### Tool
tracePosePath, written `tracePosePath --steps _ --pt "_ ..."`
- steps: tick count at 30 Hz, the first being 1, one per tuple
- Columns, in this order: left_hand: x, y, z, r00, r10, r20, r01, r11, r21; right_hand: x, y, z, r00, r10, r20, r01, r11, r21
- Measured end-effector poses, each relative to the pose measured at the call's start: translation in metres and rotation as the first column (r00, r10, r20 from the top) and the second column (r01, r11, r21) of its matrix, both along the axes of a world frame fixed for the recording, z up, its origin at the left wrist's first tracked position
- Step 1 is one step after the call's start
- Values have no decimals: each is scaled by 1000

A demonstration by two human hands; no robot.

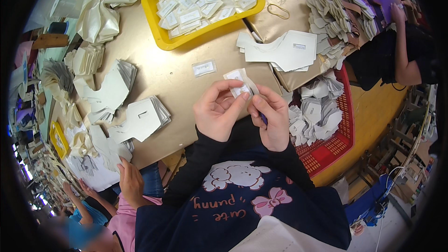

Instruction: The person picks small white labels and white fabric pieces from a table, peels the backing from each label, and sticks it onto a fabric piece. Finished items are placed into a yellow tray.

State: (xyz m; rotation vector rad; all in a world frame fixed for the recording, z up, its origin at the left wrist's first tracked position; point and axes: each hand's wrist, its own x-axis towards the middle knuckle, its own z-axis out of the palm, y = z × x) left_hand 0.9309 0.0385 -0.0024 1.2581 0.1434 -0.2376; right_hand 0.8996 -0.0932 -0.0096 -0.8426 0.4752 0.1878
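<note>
Between both hands is a small white label patch with a pale backing that stands partly away from it. My left hand pinches the patch between thumb and fingers. My right hand pinches the edge of the backing, and its other fingers curl round a small dark blue thing, mostly hidden, whose kind I cannot make out. Just beyond my left hand a single label patch lies flat on the table. A yellow tray at the back holds many similar patches.
White cut pieces lie at right, with a stack at left. A red basket of pieces stands beside my right arm. A rubber band lies far right. A co-worker's hand is at left; another person's hand holds purple material.
</note>
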Motion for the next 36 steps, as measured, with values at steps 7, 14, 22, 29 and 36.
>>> tracePosePath --steps 7,14,22,29,36 --pt "-1 -3 1 998 -39 41 38 999 27 -1 -1 0 1000 -17 4 17 1000 12" --pt "-1 -4 2 997 -54 53 52 998 27 -2 0 -2 999 -50 -8 50 998 32" --pt "-3 -5 2 992 -90 90 81 992 102 -2 -1 -2 998 -61 -9 61 997 51" --pt "-4 -5 2 991 -100 85 91 990 105 -2 0 -3 994 -106 -8 106 993 57" --pt "-3 -5 3 990 -106 96 95 989 112 -1 -2 0 998 -57 -4 57 997 42"
